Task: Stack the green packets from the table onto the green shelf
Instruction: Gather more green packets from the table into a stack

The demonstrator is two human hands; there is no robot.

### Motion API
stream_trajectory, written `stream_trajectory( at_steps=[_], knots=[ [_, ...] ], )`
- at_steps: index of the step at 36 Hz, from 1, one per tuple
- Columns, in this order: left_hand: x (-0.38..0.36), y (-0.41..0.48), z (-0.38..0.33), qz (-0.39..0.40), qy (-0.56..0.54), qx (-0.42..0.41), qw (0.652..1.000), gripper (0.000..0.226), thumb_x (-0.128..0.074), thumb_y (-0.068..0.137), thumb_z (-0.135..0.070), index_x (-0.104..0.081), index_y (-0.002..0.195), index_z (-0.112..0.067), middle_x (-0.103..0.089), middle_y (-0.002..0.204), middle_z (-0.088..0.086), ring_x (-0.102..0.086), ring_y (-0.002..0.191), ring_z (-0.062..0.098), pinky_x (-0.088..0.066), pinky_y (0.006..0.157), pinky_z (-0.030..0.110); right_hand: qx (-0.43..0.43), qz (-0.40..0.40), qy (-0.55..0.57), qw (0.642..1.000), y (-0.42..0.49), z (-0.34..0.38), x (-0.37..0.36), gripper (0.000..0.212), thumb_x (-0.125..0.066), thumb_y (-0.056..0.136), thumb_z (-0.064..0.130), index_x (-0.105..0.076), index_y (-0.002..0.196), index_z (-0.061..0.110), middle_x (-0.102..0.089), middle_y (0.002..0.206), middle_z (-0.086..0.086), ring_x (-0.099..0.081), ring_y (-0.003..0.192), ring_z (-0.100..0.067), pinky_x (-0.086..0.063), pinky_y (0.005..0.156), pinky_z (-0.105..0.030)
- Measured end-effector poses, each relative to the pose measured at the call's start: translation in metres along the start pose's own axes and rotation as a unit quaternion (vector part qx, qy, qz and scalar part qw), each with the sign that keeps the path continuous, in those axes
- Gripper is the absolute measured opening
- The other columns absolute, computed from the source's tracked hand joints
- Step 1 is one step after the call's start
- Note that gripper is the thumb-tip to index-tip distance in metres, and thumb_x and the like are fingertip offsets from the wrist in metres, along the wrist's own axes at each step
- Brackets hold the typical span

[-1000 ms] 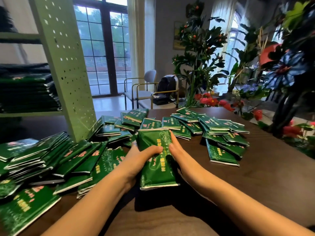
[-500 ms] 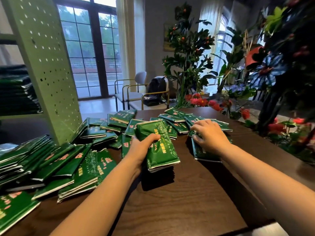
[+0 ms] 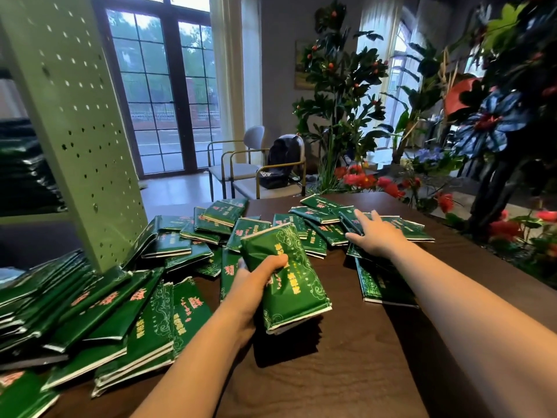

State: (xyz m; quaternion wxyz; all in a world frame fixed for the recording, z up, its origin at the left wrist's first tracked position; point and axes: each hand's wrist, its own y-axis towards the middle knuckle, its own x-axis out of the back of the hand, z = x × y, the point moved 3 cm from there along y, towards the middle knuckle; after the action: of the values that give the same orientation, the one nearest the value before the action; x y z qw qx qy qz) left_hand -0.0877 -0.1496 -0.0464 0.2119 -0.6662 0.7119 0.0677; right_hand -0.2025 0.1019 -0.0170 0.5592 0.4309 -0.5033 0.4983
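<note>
- The dark surface point(image 3: 346, 372) carried loose packets point(image 3: 144, 321) across its left and far sides.
- The green shelf point(image 3: 75, 131) stood at the left, beside them.
- The left hand point(image 3: 256, 285) gripped a bundle of packets point(image 3: 286, 279) over the surface's middle.
- The right hand point(image 3: 375, 233) lay flat, fingers spread, on loose packets farther back.

We list one dark brown wooden table point(image 3: 346, 372), strewn with flat glossy green packets point(image 3: 135, 315) printed in red and yellow.

Our left hand point(image 3: 256, 285) grips a small stack of packets point(image 3: 289, 279), thumb across the top one, and holds it tilted above the tabletop. Our right hand point(image 3: 376, 233) rests with fingers spread on the far right cluster.

At left stands a pale green perforated metal shelf point(image 3: 75, 131), with dark stacked packets point(image 3: 27, 176) on its board, blurred.

Beyond we note:
- two metal-framed chairs point(image 3: 238, 170)
- a dark backpack point(image 3: 283, 161) on the nearer chair
- tall paned glass doors point(image 3: 162, 95)
- leafy plants with red flowers point(image 3: 358, 176)
</note>
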Motion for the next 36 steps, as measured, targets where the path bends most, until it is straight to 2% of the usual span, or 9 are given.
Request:
stream_trajectory(
  at_steps=[7,11,14,16,18,20,22,29,36],
  knots=[
    [-0.001,0.000,0.001,0.004,-0.017,0.015,1.000,0.089,-0.086,0.054,-0.023,-0.048,0.133,-0.008,-0.073,0.103,0.020,-0.071,0.079,0.030,-0.061,0.067,0.040,0.033,0.002,-0.069,0.997,-0.014,0.016,-0.005,0.065,-0.044,0.092,0.059,-0.025,0.148,0.033,-0.031,0.151,-0.013,-0.034,0.134,-0.040,-0.034,0.108,-0.048],
    [-0.002,-0.001,0.001,-0.001,-0.040,0.011,0.999,0.083,-0.076,0.055,-0.029,-0.053,0.131,-0.004,-0.072,0.104,0.020,-0.070,0.079,0.030,-0.061,0.064,0.037,0.069,0.000,-0.055,0.996,-0.038,0.029,-0.004,0.061,-0.032,0.091,0.067,-0.040,0.141,0.034,-0.044,0.141,-0.012,-0.047,0.125,-0.033,-0.044,0.098,-0.043],
    [0.000,0.001,0.002,-0.013,-0.041,0.002,0.999,0.088,-0.083,0.055,-0.028,-0.050,0.133,-0.006,-0.071,0.108,0.021,-0.071,0.090,0.034,-0.061,0.073,0.041,0.085,-0.017,0.039,0.996,-0.055,0.034,-0.001,0.049,-0.028,0.097,0.057,-0.066,0.099,0.026,-0.064,0.105,-0.008,-0.060,0.102,-0.030,-0.048,0.081,-0.035],
    [0.002,0.000,0.002,-0.016,-0.037,-0.004,0.999,0.091,-0.086,0.054,-0.028,-0.050,0.134,-0.006,-0.071,0.109,0.021,-0.070,0.094,0.035,-0.060,0.078,0.043,0.112,-0.023,0.062,0.992,-0.067,0.040,0.001,0.039,-0.036,0.100,0.042,-0.056,0.072,0.023,-0.061,0.085,-0.004,-0.059,0.085,-0.026,-0.042,0.066,-0.029],
    [0.003,0.001,0.002,-0.023,-0.038,-0.008,0.999,0.101,-0.088,0.046,-0.032,-0.048,0.136,-0.007,-0.072,0.108,0.020,-0.071,0.093,0.034,-0.060,0.076,0.041,0.123,-0.025,0.065,0.990,-0.075,0.045,0.001,0.017,-0.049,0.098,0.030,-0.063,0.097,0.020,-0.060,0.108,-0.006,-0.059,0.092,-0.022,-0.045,0.072,-0.027],
    [0.002,0.000,0.001,-0.027,-0.047,-0.007,0.998,0.111,-0.085,0.039,-0.040,-0.046,0.138,-0.008,-0.072,0.108,0.018,-0.071,0.094,0.033,-0.060,0.073,0.039,0.109,-0.003,0.086,0.990,-0.080,0.049,-0.002,0.046,-0.060,0.092,0.027,-0.046,0.134,0.014,-0.045,0.134,-0.012,-0.054,0.110,-0.023,-0.043,0.088,-0.027],
    [0.004,-0.001,-0.001,-0.032,-0.058,-0.006,0.998,0.110,-0.084,0.038,-0.041,-0.047,0.137,-0.009,-0.072,0.110,0.018,-0.070,0.095,0.033,-0.059,0.069,0.036,0.094,0.024,0.119,0.988,-0.083,0.052,-0.002,0.075,-0.068,0.086,0.027,-0.025,0.146,0.012,-0.036,0.145,-0.015,-0.047,0.123,-0.027,-0.038,0.099,-0.029],
    [0.016,-0.005,-0.010,-0.041,-0.052,-0.033,0.997,0.087,-0.085,0.054,-0.036,-0.056,0.131,-0.012,-0.072,0.111,0.016,-0.070,0.095,0.031,-0.058,0.071,0.035,0.078,0.097,0.178,0.976,-0.081,0.065,0.003,0.102,-0.075,0.080,0.025,-0.004,0.152,0.014,-0.031,0.153,-0.014,-0.037,0.135,-0.030,-0.031,0.112,-0.038],
    [0.032,0.001,-0.022,-0.097,-0.045,-0.071,0.992,0.103,-0.087,0.050,-0.038,-0.045,0.140,-0.010,-0.074,0.102,0.014,-0.071,0.093,0.031,-0.058,0.083,0.045,0.136,-0.005,0.283,0.949,-0.085,0.074,0.014,0.086,-0.068,0.079,0.004,-0.022,0.147,0.027,-0.050,0.128,-0.011,-0.060,0.100,-0.024,-0.053,0.082,-0.036]
  ],
)
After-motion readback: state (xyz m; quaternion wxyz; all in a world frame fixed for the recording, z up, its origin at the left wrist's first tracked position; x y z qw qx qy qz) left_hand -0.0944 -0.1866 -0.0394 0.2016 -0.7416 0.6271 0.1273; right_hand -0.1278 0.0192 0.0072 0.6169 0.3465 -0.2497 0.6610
